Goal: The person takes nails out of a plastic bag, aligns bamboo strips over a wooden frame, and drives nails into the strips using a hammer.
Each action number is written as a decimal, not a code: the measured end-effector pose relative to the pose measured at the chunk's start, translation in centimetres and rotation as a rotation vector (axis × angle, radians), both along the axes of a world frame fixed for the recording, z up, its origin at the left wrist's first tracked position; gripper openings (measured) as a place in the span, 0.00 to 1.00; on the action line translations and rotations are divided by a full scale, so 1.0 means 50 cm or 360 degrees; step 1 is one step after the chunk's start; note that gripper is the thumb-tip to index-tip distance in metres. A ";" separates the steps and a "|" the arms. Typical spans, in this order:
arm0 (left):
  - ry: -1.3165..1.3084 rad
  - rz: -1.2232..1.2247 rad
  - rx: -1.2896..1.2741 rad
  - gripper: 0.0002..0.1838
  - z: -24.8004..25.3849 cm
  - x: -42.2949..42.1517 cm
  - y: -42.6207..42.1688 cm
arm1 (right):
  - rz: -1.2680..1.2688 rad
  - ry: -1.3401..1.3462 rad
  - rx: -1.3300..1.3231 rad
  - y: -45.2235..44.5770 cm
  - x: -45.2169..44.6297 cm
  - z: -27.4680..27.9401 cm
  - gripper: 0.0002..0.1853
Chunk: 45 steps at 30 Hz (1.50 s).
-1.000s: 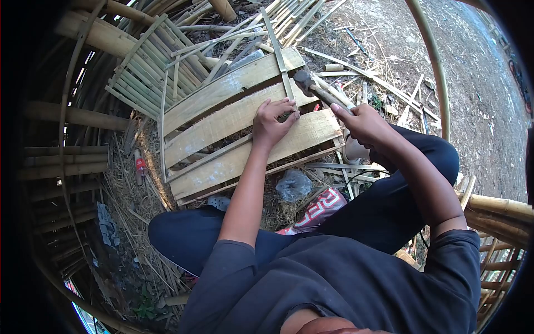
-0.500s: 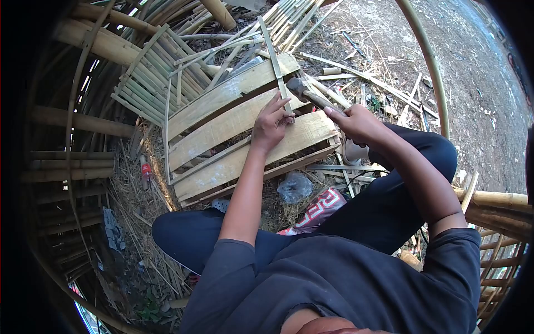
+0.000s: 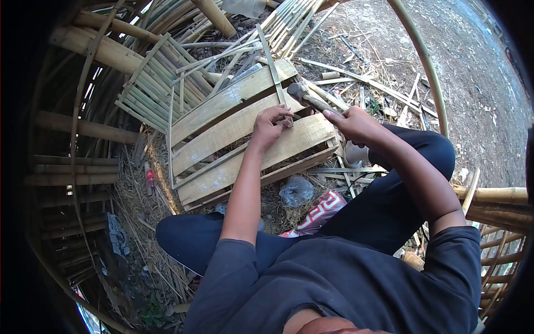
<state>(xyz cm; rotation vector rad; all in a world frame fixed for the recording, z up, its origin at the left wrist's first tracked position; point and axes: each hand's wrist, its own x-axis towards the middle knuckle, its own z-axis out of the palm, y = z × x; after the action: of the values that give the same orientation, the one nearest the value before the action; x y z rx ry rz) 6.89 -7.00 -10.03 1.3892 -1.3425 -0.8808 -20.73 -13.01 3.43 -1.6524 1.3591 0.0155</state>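
My right hand (image 3: 359,123) is wrapped round the wooden handle of a hammer (image 3: 314,102). The hammer's dark head is over the slatted wooden crate (image 3: 222,139), close to my left fingers. On the crate's slats rests my left hand (image 3: 271,125), its fingers curled in a pinch at the near end of a thin bamboo strip (image 3: 272,69). Whatever is between those fingertips is too small to make out. The strip runs across the slats and past the crate's far edge.
A bamboo slat panel (image 3: 158,83) leans at the back left, beside a pile of split bamboo strips (image 3: 292,28). A clear plastic bag (image 3: 296,190) and a red printed sack (image 3: 320,214) lie by my legs. A curved bamboo pole (image 3: 425,61) rises at right.
The view has shifted slightly. My left fingers have drawn in closer together at the strip's end. The hammer stays beside them, with little movement.
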 end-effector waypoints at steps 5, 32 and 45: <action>-0.0541 -0.0053 -0.0227 0.08 -0.005 0.011 -0.003 | -0.0009 0.0003 -0.0033 0.002 0.000 -0.017 0.38; -0.0567 0.0115 -0.0155 0.12 0.020 -0.001 0.012 | 0.0332 -0.0257 -0.0273 0.031 0.027 -0.036 0.43; -0.0573 0.0189 -0.0094 0.14 -0.017 0.006 0.010 | 0.0313 -0.0101 -0.0269 0.051 0.044 -0.065 0.40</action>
<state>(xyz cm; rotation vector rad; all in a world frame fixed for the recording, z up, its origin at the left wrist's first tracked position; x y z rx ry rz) 7.20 -6.52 -10.89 1.6156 -1.5206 -0.5225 -18.53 -10.44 0.16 -1.9079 1.1719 -0.0375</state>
